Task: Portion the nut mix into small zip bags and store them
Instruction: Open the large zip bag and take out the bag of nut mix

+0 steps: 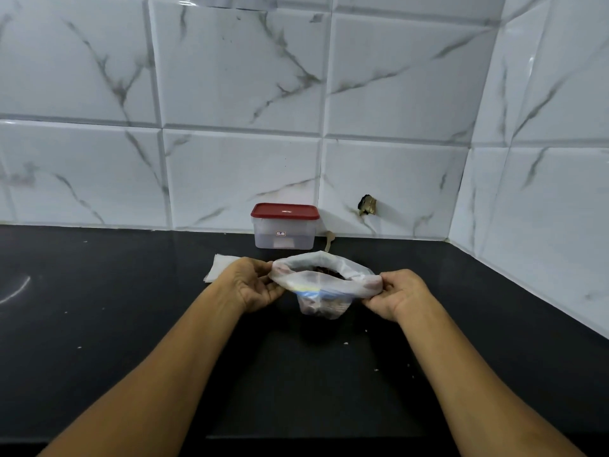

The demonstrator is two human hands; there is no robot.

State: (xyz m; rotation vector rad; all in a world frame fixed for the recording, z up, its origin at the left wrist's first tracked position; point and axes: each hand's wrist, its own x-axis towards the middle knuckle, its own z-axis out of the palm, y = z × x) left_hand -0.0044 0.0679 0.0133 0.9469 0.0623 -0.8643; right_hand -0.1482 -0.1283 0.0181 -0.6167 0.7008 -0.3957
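The plastic bag (pixel 324 282) is at the middle of the black bench (pixel 131 324), held between the two hands. Its bottom seems to rest on the bench or just above it; I cannot tell which. The left hand (pixel 253 285) pinches the rim of the bag at the 9 o'clock end. The right hand (pixel 395 295) pinches the rim at the 3 o'clock end. The fingers of both hands are curled on the plastic, so neither hand is free.

The mouth of the bag is pulled into a long oval, and its long axis runs from 9 o'clock to 3 o'clock. Inside, the dark nut mix (pixel 329 271) is visible at the far side of the opening.

Both hands are equally near to the bag. I judge that the coming move depends on this axis: if the hands pull apart along it, the mouth becomes flat for closing, and if they come nearer, it opens wider.

At 12 o'clock from the bag, against the tiled wall, stands a clear box with a red lid (pixel 285 227), closed. At 10 o'clock, partly behind the left hand, lies a flat white pile (pixel 220 267). It may be the small bags, but I cannot be sure.
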